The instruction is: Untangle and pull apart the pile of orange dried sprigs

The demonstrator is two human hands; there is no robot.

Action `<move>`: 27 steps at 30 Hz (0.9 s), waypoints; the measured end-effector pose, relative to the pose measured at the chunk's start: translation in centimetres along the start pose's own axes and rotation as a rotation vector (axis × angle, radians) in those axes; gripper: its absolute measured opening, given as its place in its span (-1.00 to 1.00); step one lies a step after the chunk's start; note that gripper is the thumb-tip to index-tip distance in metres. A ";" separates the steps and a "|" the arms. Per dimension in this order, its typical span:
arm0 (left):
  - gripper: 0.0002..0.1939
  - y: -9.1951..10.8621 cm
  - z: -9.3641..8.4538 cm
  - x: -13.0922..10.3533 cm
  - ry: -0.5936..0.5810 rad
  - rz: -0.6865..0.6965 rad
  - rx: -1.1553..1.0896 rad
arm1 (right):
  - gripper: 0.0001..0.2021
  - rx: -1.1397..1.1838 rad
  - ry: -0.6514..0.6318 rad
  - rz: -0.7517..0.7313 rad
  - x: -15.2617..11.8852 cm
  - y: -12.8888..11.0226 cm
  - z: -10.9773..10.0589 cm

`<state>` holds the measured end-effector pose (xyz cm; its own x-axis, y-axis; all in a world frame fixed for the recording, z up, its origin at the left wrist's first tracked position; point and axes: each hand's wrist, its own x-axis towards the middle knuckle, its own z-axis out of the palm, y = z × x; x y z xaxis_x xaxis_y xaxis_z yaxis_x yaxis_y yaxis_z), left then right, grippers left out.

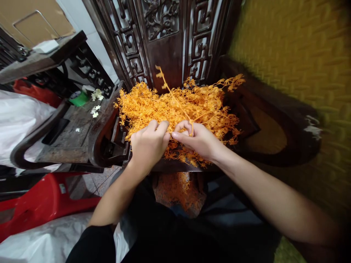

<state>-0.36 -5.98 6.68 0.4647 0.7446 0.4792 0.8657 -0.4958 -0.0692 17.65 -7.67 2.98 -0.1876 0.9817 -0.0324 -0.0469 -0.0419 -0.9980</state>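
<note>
A large heap of orange plastic flower sprigs (153, 106) lies on the seat of a dark carved wooden chair (167, 62). My left hand (150, 142) is closed at the heap's front edge, its fingertips pinched near those of the other hand. Just to its right, my right hand (194, 140) is curled with thumb and forefinger together. One thin orange stem (175, 98) runs from the right hand up and leftward over the heap, with small bare tabs at its far end. A piece of it seems to pass between both hands; the exact grip is partly hidden by the fingers.
At left stand a wooden side seat (68, 146) with white flower bits (95, 109) and a green roll (79, 98), a red plastic stool (41, 204) and white sacks (22, 124). A yellow woven surface (296, 54) rises at right. Orange bits lie below the seat.
</note>
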 end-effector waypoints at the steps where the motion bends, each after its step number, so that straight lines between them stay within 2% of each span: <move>1: -0.80 0.0 0.0 0.0 -0.001 0.007 0.013 | -0.70 -0.098 -0.010 -0.020 0.0 0.0 -0.1; 3: -0.80 0.1 0.0 0.0 -0.022 0.016 0.028 | -0.67 -0.255 -0.003 -0.087 -0.1 -0.2 -0.3; 6: -0.77 -0.2 0.1 0.1 -0.068 0.032 -0.012 | -0.58 -0.349 0.050 -0.166 -0.3 -0.6 -0.3; 9: -0.66 -1.4 0.4 0.2 -0.093 0.089 -0.215 | -0.56 -0.373 0.152 -0.185 -0.5 -1.0 -0.6; 11: -0.61 -2.6 0.6 0.3 -0.054 0.104 -0.411 | -0.57 -0.325 0.221 -0.193 -0.5 -1.3 -1.3; 14: -0.70 -4.1 0.4 0.5 0.100 -0.050 -0.651 | -0.63 -0.138 0.258 -0.181 -0.4 -1.3 -2.3; 16: -0.75 -4.6 0.2 0.6 0.136 -0.213 -0.763 | -0.66 0.048 0.200 -0.145 -0.3 -1.2 -2.8; 17: -0.76 -4.6 0.1 0.7 0.105 -0.276 -0.810 | -0.66 0.149 0.156 -0.125 -0.3 -1.3 -2.8; 19: -0.73 -4.5 -0.1 0.8 -0.030 -0.329 -0.890 | -0.62 0.320 0.050 -0.097 -0.2 -1.4 -2.7; 22: -0.64 -4.2 -0.1 0.9 -0.222 -0.284 -0.979 | -0.56 0.445 -0.045 -0.107 -0.3 -1.6 -2.4; 24: -0.60 -4.1 -0.2 0.9 -0.281 -0.228 -1.036 | -0.58 0.462 -0.066 -0.121 -0.4 -1.7 -2.2; 27: -0.69 -4.1 -0.4 0.8 -0.297 -0.213 -1.105 | -0.63 0.393 -0.047 -0.131 -0.5 -1.5 -2.3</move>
<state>-3.60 -3.54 7.64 0.4811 0.8628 0.1551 0.3656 -0.3583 0.8590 20.11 -7.64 4.40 -0.1992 0.9743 0.1048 -0.4426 0.0060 -0.8967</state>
